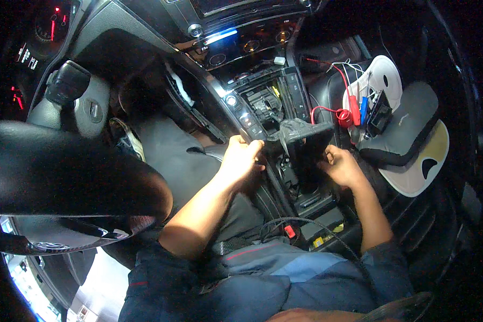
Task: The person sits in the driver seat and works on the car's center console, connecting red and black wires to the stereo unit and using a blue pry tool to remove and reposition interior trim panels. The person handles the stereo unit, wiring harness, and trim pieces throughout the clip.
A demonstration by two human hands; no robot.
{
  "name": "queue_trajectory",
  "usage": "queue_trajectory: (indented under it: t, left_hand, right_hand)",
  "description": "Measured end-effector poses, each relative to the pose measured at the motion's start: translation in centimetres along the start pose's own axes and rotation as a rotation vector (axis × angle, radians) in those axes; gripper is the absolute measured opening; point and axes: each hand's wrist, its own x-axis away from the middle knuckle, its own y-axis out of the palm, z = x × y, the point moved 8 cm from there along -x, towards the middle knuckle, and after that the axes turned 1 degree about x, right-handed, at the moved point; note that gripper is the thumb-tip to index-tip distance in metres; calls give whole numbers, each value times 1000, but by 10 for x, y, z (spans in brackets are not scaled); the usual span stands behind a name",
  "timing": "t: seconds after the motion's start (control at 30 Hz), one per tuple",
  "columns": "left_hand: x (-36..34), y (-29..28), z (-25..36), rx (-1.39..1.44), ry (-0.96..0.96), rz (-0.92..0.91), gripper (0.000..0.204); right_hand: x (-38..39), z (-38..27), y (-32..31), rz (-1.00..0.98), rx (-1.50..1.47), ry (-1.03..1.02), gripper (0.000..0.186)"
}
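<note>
A centre console (278,185) in a car has an uncovered opening (265,104) with wiring and brackets showing. Over its middle a black trim piece with a grey upper edge (306,131) stands tilted up. My right hand (342,165) has its fingers curled at the right side of this piece, their tips partly lost in shadow. At the console's left edge, beside a row of buttons (252,124), is my left hand (242,160). Its fingers are bent closed, and what they hold, if anything, is hidden.
On the passenger seat lie white and grey pads (408,126) with red and blue leads (354,110) and a small black device (378,115). The steering wheel (75,177) fills the left. A black cable (306,220) crosses near my lap, by a red buckle button (290,231).
</note>
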Motion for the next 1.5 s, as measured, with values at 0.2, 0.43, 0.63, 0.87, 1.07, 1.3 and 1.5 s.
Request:
queue_trajectory:
  t: [0.2, 0.43, 0.63, 0.87, 1.07, 1.3, 1.5]
  left_hand:
    - [-5, 2, 9, -138, 54, -73, 33]
    - [-3, 5, 9, -36, 68, -170, 32]
    - [-11, 0, 12, -271, 109, -88, 37]
    - [-25, -4, 5, -321, 185, -114, 53]
    - [-35, -6, 0, -274, 187, -94, 49]
    - [-25, -4, 3, -232, 218, -67, 49]
    - [-20, 0, 9, -309, 266, -30, 55]
  right_hand:
    - [2, 2, -5, -35, 120, 48, 25]
    - [-4, 9, 2, -27, 118, -15, 28]
    - [-12, 24, 13, -113, 77, -46, 38]
    - [-8, 21, 1, -19, 194, -82, 39]
    - [-9, 11, -18, -67, 269, -108, 39]
    - [-36, 55, -128, 627, 243, 243, 37]
    - [-68, 87, -145, 644, 246, 384, 41]
